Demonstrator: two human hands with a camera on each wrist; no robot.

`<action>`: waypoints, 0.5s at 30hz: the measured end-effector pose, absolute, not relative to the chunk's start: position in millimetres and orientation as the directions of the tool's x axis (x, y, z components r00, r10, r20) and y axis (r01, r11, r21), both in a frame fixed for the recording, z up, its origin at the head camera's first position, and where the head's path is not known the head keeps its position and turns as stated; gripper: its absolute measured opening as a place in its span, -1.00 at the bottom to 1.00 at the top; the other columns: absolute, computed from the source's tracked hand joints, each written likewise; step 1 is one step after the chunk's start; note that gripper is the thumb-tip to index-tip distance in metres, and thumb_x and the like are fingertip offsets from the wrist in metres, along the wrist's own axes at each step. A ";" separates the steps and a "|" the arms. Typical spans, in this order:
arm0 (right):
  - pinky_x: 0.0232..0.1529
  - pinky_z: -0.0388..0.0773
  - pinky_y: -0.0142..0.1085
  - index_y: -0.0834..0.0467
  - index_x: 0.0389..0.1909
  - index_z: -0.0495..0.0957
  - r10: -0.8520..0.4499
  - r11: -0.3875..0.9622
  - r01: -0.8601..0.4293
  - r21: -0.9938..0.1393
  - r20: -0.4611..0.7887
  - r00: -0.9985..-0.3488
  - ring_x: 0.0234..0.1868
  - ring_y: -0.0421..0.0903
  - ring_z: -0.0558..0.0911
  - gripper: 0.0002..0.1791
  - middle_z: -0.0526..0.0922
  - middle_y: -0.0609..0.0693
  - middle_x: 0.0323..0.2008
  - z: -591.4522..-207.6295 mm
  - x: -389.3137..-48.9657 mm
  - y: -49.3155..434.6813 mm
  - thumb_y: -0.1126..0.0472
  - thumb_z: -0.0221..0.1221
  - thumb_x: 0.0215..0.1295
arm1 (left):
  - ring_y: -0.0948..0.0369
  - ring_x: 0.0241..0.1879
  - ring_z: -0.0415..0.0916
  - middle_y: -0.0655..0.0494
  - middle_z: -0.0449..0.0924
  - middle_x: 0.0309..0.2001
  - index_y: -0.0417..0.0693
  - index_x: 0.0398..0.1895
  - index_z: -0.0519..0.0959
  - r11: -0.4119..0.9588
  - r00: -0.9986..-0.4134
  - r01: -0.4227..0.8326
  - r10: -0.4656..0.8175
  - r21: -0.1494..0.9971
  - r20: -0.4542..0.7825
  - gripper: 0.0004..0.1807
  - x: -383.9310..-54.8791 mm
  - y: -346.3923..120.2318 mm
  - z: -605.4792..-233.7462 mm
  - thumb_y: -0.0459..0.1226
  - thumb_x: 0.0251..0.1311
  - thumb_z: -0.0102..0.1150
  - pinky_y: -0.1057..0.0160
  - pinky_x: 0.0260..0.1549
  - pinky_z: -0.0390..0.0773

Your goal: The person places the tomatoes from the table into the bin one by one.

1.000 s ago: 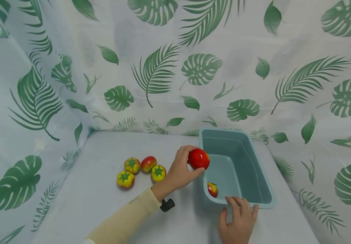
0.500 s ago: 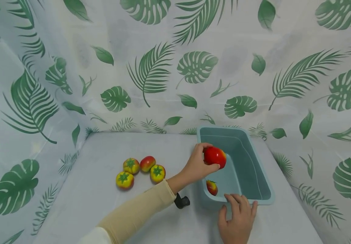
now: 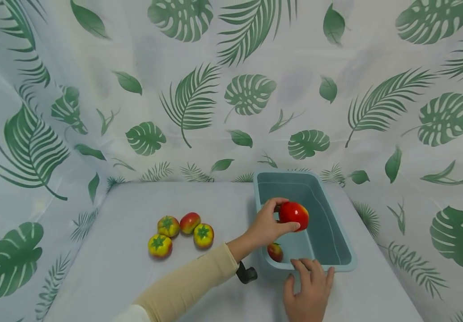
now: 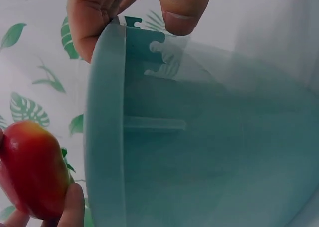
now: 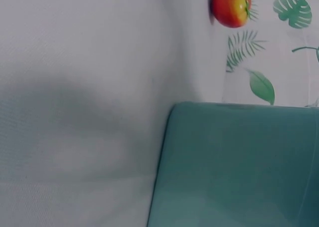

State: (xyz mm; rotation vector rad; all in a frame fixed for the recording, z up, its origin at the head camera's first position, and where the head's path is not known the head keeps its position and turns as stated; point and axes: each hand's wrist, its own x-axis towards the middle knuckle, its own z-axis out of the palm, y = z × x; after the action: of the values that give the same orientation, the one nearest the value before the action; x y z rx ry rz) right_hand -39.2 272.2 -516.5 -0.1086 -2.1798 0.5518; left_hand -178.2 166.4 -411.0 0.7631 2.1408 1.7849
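My left hand [image 3: 268,227] holds a shiny red-and-yellow tomato-like fruit [image 3: 294,216] over the blue-green basin [image 3: 341,268], thumb on the near side and fingers on the far side. Below it, a smaller-looking fruit [image 3: 275,252] lies in the basin's near left corner. My right hand [image 3: 308,288] grips the basin's near rim. In the left wrist view, fingers [image 4: 87,25] hook over that rim with the thumb outside, and the held fruit [image 4: 32,169] shows beside it. The right wrist view has no hand, only the basin's outer wall [image 5: 234,162] and the table.
Several similar red-and-yellow fruits [image 3: 168,226] with green leafy caps sit grouped on the white table [image 3: 134,203], left of the basin. A black wrist device [image 3: 247,273] hangs under my left wrist. Leaf-printed cloth [image 3: 199,147] rises behind the table and at both sides.
My left hand has carried the fruit rightward, from the basin's left rim to above its inside. My right hand stays at the near rim. The head view has shifted slightly.
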 end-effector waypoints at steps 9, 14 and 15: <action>0.30 -0.23 0.43 0.27 -0.13 0.59 0.274 0.896 -0.100 -0.433 0.715 -0.643 0.01 0.24 0.43 -0.68 0.53 0.18 -0.13 -516.7 -37.6 269.1 0.29 0.05 0.07 | 0.33 0.00 0.38 0.17 0.41 0.16 -0.06 0.33 0.29 0.123 -0.819 0.281 0.548 0.952 0.171 -0.28 -178.3 162.9 -413.5 -0.15 0.12 0.37 0.44 -0.17 0.55; 0.29 -0.22 0.44 0.27 -0.12 0.59 0.275 0.899 -0.089 -0.428 0.711 -0.647 0.00 0.24 0.43 -0.68 0.53 0.19 -0.12 -516.9 -36.5 269.3 0.27 0.05 0.11 | 0.34 0.03 0.36 0.17 0.39 0.19 -0.06 0.33 0.29 0.124 -0.812 0.304 0.552 0.945 0.189 -0.28 -178.1 161.4 -414.3 -0.15 0.13 0.36 0.41 -0.10 0.53; 0.29 -0.22 0.45 0.27 -0.12 0.59 0.275 0.900 -0.086 -0.427 0.710 -0.648 0.00 0.24 0.43 -0.68 0.53 0.19 -0.12 -516.6 -36.2 269.3 0.27 0.05 0.12 | 0.33 0.06 0.35 0.17 0.38 0.20 -0.06 0.33 0.29 0.125 -0.811 0.309 0.553 0.943 0.193 -0.29 -178.1 161.0 -414.2 -0.14 0.13 0.36 0.40 -0.07 0.52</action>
State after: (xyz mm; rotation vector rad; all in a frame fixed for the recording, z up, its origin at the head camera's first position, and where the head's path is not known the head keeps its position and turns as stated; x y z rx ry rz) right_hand -36.2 269.3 -516.6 -0.1346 -2.2136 0.5454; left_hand -178.1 161.0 -414.2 0.8567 2.1928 1.7550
